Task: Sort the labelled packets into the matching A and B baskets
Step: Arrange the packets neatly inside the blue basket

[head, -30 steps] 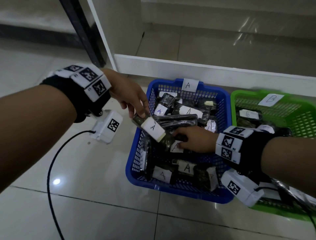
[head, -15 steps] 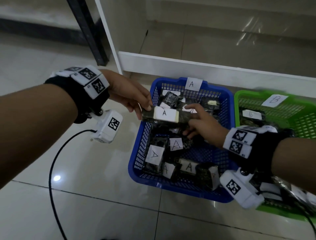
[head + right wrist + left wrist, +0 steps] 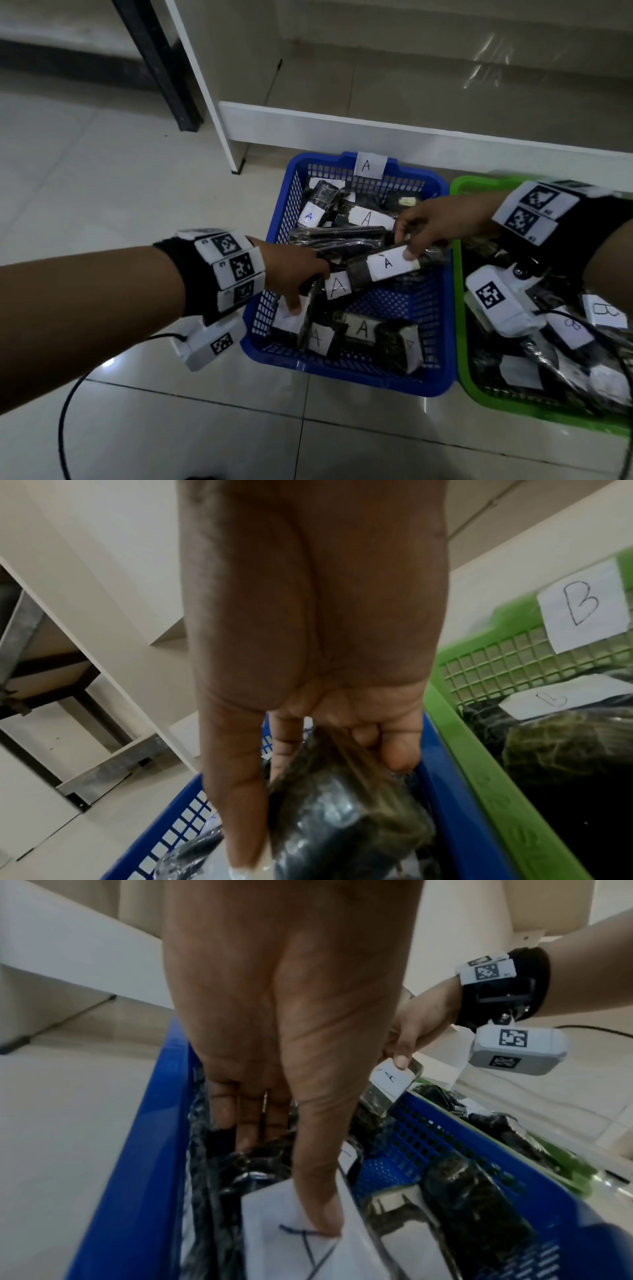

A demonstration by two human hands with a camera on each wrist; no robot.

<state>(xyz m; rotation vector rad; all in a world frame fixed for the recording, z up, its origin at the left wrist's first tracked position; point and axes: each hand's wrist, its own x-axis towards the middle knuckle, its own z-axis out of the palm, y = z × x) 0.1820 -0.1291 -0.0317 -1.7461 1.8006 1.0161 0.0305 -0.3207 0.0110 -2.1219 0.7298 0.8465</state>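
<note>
The right hand (image 3: 435, 222) pinches one end of a dark packet (image 3: 383, 267) labelled A, thumb on its white label, over the middle of the blue basket (image 3: 442, 346) marked A; the left hand (image 3: 291, 274) reaches down at that basket's left wall, its thumb pressing another packet's label (image 3: 291, 1231), fingers curled against it. To do this step well, I judge the right hand should lower the packet flat, label up, before letting go; the green basket (image 3: 462, 373) just right of it takes B only. The held packet's long axis runs leftward from the right hand, free end tilted slightly down.
</note>
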